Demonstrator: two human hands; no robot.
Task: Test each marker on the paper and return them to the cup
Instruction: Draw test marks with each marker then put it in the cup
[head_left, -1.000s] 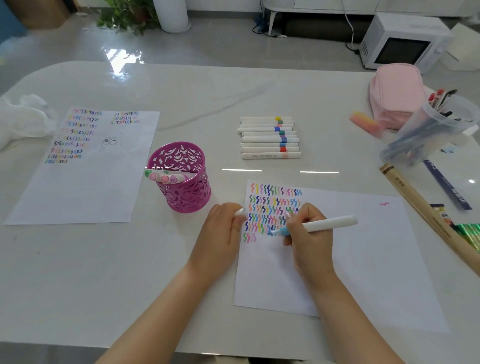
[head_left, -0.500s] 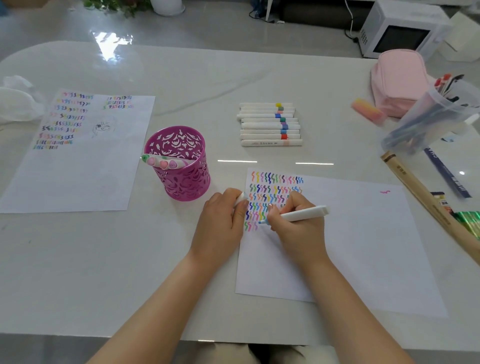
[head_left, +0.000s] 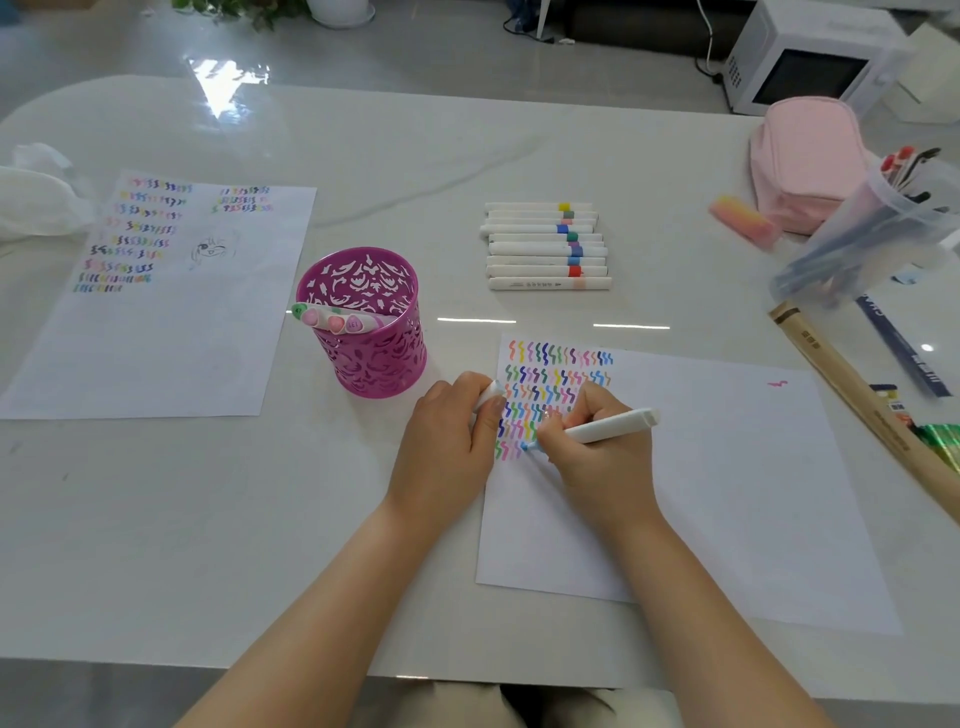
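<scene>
Right hand (head_left: 597, 462) grips white blue-tipped marker (head_left: 608, 428) on scribbled white paper (head_left: 727, 493); left hand (head_left: 447, 452) clutches small white cap (head_left: 485, 397); resting palm may smear wet ink.

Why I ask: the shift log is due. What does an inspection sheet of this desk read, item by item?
Surface: pale glossy table, window glare on it.
Job's things: marker, blue tip on the squiggle-covered paper; purple cup holding several markers; row of capped markers lying beyond.
Clutter: second scribbled sheet, pink pouch, clear tub of pens, long boxes at the right edge.
Grips: right hand grips the marker; left hand holds a white cap at the paper's edge.
Cables: one cable by the microwave.
Surroundings: microwave beyond the table, potted plant.
</scene>
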